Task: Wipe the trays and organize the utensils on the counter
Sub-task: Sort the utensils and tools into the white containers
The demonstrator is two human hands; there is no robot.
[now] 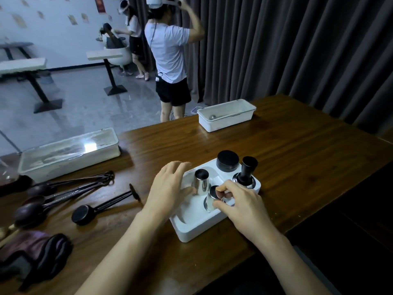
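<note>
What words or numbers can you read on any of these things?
Red poster on the far wall: too blurred to read.
White tray and the steel cup pinched by the right hand: no writing shows.
Left lidded box and far lidded box: no writing shows.
So nothing here can be read.

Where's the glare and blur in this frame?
Head view: glare patch on the near lidded box; spoons and cloth at the left edge smeared; left hand, white tray and right hand pinching the front steel cup fairly sharp; lower right corner dark.
</note>
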